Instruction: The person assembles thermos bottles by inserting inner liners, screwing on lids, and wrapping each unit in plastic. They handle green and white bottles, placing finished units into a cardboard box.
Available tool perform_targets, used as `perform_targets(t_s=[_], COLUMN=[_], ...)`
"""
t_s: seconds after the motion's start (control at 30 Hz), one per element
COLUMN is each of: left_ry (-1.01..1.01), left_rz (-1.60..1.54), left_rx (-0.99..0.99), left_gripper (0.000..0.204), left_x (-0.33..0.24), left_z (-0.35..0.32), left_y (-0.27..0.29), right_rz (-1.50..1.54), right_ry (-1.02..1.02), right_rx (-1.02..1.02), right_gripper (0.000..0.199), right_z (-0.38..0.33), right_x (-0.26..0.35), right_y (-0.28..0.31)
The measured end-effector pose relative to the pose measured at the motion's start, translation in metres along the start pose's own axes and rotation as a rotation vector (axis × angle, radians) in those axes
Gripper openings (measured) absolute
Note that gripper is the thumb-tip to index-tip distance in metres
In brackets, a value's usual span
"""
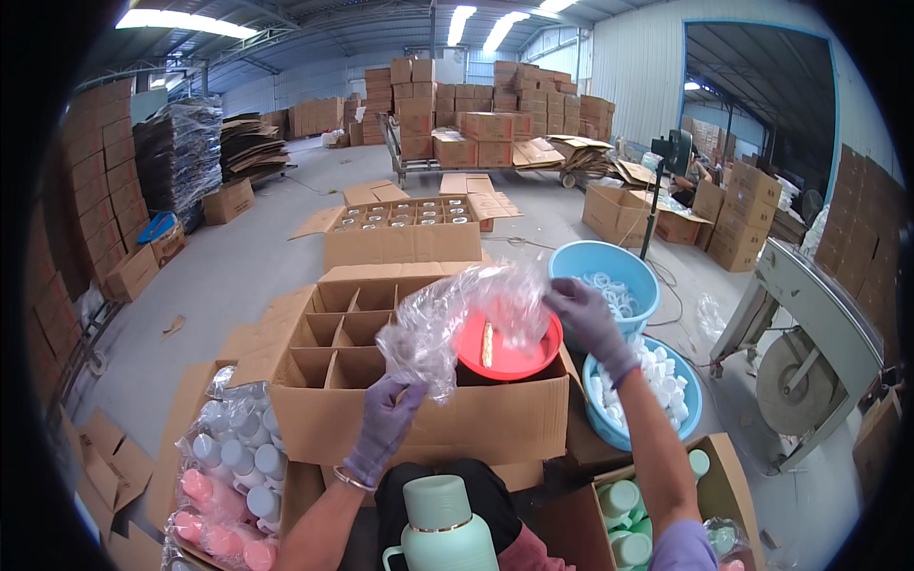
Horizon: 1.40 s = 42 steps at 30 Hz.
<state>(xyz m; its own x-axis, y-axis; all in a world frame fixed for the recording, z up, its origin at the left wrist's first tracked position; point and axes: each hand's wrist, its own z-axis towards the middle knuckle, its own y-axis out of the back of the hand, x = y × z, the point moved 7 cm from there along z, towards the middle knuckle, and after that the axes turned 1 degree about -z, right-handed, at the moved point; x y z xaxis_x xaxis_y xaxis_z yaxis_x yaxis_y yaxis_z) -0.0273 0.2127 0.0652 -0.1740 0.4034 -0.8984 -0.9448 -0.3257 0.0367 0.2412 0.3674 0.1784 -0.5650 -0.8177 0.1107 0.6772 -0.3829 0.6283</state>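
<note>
Both my hands wear grey-purple gloves and stretch a clear plastic bag (pixel 428 328) above an open divided carton (pixel 428 428). My left hand (pixel 386 426) pinches the bag's lower left end. At its far right end, my right hand (pixel 592 322) is closed on the plastic. Below the bag, a red basin (pixel 522 362) rests on the carton's right part, with a narrow yellowish thing (pixel 487 344) in it. A mint-green vacuum jug (pixel 446 538) with a handle stands upright at my lap, touched by neither hand.
Blue tubs of white rings (pixel 614 295) and white caps (pixel 662 385) stand at right. Cartons of pink and grey-lidded jugs (pixel 224 495) and green jugs (pixel 624 519) flank me. Beyond is a filled carton (pixel 405 243). A stand fan (pixel 674 152) and a machine (pixel 809 352) stand farther right.
</note>
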Motion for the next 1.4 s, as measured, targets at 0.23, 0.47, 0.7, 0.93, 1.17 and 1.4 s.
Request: perform_targets(t_s=[0.23,0.47,0.7,0.93,1.17,1.4], left_ry=[-0.188,0.296,0.387,0.439,0.051,0.303], left_rz=[-0.078,-0.436,0.044,0.819,1.075,-0.309], left_rx=[0.613,0.255,-0.002,0.165,0.240,-0.347], left_gripper=[0.038,0.058,0.055,0.044,0.042,0.032], left_x=[-0.058,0.073,0.020,-0.005,-0.064,-0.067], left_z=[-0.052,-0.064,-0.246,-0.320,-0.342,-0.359], left_y=[-0.090,-0.001,0.042,0.015,0.008,0.056], right_rz=[0.274,0.074,0.397,0.460,0.658,1.011], right_ry=[-0.107,-0.428,-0.139,-0.186,-0.164,-0.191], right_rx=[-0.077,0.075,0.058,0.367,0.661,0.690], right_gripper=[0.053,0.031,0.028,0.030,0.025,0.036], right_z=[-0.105,-0.193,-0.219,-0.291,-0.380,-0.353], right_x=[0.142,0.092,0.183,0.206,0.252,0.290], right_y=[-0.005,-0.046,-0.009,-0.013,0.026,0.007])
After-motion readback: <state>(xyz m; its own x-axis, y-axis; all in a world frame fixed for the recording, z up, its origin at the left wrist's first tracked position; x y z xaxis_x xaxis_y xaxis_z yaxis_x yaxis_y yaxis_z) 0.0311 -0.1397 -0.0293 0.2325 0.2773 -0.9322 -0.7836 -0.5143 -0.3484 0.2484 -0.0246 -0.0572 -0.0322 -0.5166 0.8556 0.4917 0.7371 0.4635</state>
